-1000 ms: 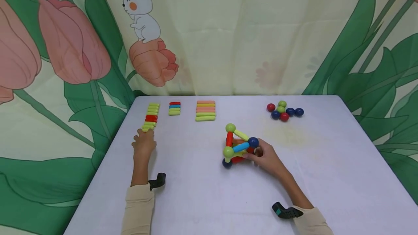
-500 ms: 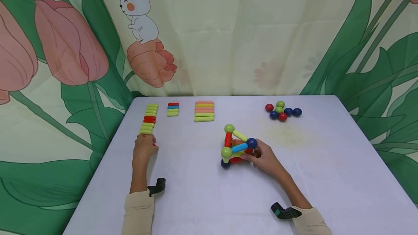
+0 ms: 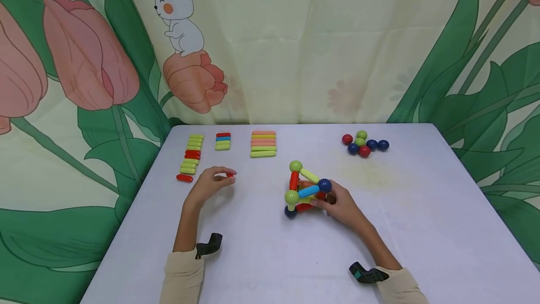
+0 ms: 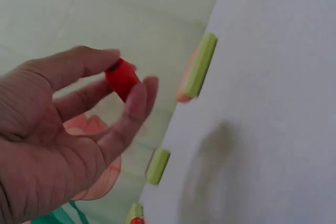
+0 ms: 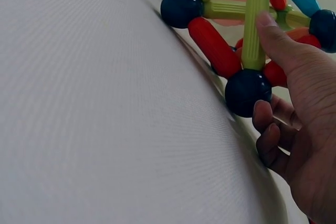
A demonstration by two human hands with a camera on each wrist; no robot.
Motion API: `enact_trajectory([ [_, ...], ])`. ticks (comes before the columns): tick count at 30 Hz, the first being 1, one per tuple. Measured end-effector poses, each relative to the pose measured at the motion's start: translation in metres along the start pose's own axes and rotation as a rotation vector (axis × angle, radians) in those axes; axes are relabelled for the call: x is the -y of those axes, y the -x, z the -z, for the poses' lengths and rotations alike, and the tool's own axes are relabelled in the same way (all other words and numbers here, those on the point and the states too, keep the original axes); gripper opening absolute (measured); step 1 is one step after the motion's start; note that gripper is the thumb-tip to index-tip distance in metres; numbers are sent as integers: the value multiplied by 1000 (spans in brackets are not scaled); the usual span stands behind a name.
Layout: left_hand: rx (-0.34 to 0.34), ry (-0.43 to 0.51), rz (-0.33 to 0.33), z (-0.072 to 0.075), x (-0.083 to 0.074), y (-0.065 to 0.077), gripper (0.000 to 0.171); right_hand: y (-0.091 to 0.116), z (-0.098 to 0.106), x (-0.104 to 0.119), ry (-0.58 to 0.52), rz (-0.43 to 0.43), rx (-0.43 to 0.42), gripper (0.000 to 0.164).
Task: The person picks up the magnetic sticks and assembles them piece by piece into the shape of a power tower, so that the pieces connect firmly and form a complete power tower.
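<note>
Between thumb and fingertips, my left hand pinches a short red rod, held above the table left of centre. My right hand grips the near right side of a frame built from rods and balls. In the right wrist view, the thumb lies on a yellow-green rod and the fingers are by a dark blue ball. The frame's upper side shows green balls, a blue rod and a red rod. Part of its right side is hidden behind the right hand.
A column of short green and red rods lies at the left, with one red rod at its near end. Farther back are a small rod stack and longer rods. Loose balls sit at the back right.
My left hand has moved from the near end of the left rod column to the right, now holding a red rod. Another red rod shows where it was. The right hand keeps its hold.
</note>
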State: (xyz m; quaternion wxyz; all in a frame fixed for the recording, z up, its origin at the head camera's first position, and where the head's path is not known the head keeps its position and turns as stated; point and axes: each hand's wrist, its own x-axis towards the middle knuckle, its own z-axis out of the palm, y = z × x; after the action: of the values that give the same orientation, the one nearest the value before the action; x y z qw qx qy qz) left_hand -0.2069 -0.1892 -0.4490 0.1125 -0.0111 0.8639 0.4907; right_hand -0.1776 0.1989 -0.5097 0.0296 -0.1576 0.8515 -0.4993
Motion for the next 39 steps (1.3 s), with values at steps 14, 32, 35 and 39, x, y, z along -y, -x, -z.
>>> enact_trajectory([
  [14,65,526,-96,-70,-46,-18,51,2,-1,-3,40,25,-27,37],
  [32,2,180,-494,-121,-95,-34,34,0,-9,-5,30,39,-9,36],
  [35,4,147,-487,-117,-90,-34,33,1,-8,-6,30,45,-17,35],
  [39,-60,104,-466,-100,-78,-33,30,1,-6,-6,39,64,-20,33],
])
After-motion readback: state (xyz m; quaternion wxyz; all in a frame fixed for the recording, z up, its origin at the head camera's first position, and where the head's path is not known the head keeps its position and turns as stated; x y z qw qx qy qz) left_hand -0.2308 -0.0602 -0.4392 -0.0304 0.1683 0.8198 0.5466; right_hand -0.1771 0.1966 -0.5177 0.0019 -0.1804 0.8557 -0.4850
